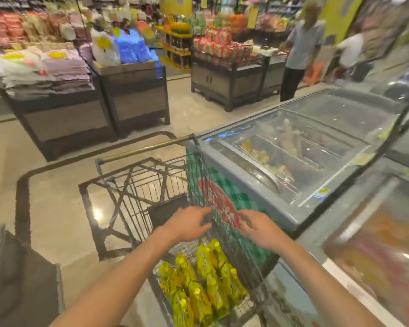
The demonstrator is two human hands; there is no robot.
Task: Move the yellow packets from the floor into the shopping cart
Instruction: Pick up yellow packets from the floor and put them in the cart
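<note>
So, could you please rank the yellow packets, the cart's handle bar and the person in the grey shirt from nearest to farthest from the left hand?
From the left hand:
1. Yellow packets, just below, in the cart.
2. Handle bar, ahead at the cart's far end.
3. Person in the grey shirt, far ahead-right.

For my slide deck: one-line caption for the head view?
Both empty hands, left and right, hover over a shopping cart holding yellow packets beside a freezer.

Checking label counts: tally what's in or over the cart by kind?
Yellow packets in the shopping cart: about 8 showing; lower ones cut off by the frame edge
Hands over the cart: 2, left hand, right hand, both empty
Total: about 10
</note>
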